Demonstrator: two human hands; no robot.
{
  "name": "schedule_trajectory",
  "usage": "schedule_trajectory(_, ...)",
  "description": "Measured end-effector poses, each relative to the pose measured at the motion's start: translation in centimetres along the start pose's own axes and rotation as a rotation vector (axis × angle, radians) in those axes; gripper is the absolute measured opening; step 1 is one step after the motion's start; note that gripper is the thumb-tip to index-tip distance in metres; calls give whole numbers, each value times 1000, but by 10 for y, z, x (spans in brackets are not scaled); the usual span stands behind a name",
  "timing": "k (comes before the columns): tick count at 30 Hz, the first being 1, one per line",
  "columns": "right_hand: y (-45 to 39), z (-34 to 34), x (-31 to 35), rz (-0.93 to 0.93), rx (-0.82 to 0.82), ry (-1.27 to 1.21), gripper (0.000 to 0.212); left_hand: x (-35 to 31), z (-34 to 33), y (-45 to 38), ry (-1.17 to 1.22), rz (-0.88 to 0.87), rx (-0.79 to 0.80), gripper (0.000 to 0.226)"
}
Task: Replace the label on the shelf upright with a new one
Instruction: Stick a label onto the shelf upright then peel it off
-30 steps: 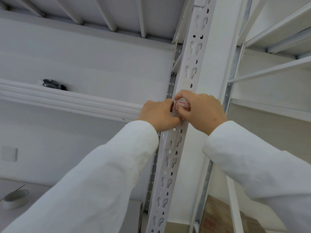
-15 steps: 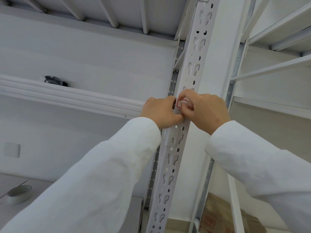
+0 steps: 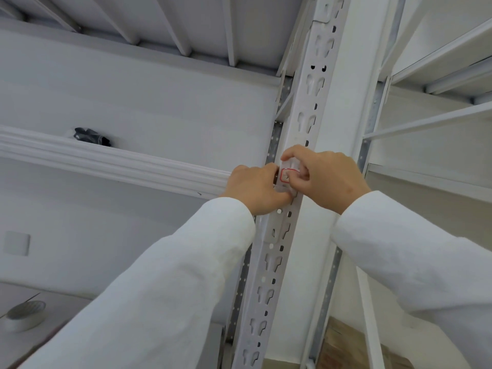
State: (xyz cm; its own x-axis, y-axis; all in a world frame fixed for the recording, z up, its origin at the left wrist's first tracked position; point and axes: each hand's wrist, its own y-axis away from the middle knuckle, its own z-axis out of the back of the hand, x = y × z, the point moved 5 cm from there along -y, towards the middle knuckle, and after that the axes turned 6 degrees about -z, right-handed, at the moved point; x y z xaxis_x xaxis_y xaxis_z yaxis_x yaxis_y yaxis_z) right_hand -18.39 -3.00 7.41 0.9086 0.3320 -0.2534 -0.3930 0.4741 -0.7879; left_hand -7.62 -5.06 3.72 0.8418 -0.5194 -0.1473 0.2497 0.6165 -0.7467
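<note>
The label (image 3: 287,174), a small white tag with a thin red border, sits on the front face of the slotted shelf upright (image 3: 290,225), right between the two hands and partly covered by fingers. What is printed on it is too small to read. The right hand (image 3: 323,178) is curled over it from the right, its fingertips (image 3: 292,179) pressed onto the label's face and its forefinger arched over the top edge, touching the upright just above. The left hand (image 3: 255,189) comes in from the left, wrapped against the upright's edge with its thumb tucked under the label, touching the metal; whether it pinches the label itself or only steadies the post, I cannot tell. Both hands are bent and closed in on that spot, neither one slack.

Both arms wear white sleeves (image 3: 165,283) reaching up from below. The upright is white, punched with keyhole slots and small round holes, and leans up through the middle of the view. A white shelf beam (image 3: 111,161) runs off to the left from behind the left hand, and a dark bundle (image 3: 91,136) lies on that shelf, well apart from the hands. Low at the left edge, a roll of tape (image 3: 24,314) rests on a grey worktop (image 3: 66,299). At the bottom right, brown cardboard (image 3: 343,347) shows behind the frame.
</note>
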Motion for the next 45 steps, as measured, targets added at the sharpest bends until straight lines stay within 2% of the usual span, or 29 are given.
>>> schedule_trajectory(3, 1, -4, -1, 9, -20, 25, 25, 0, 0, -1, -14, -2, -4, 38)
schedule_trajectory(7, 3, -3, -3, 46, -120, -20, 26, 1, -1, -1, 7, -2, 1, 36)
schedule_trajectory(15, 7, -5, -2, 52, -50, 25, 23, 0, -1, -1, -7, 1, -7, 37)
schedule_trajectory(22, 0, -7, 1, 31, -14, 57, 19, -1, 0, 0, -14, -7, 1, 28)
schedule_trajectory(27, -7, -6, 6, 30, 9, 39, 17, 0, -2, -1, -10, -8, 4, 33)
schedule_trajectory(31, -1, -5, 4, 26, -41, 28, 19, 0, -1, 0, -9, -6, -2, 26)
schedule_trajectory(40, 6, -11, -1, 14, -40, 59, 13, 2, -3, -1, -6, -17, -6, 31)
schedule_trajectory(43, 11, -8, -3, 21, -125, 6, 12, 2, -3, -2, -9, -26, -16, 29)
schedule_trajectory(45, 13, -6, -1, 30, -152, -7, 18, 2, -3, -2, -8, -34, -23, 27)
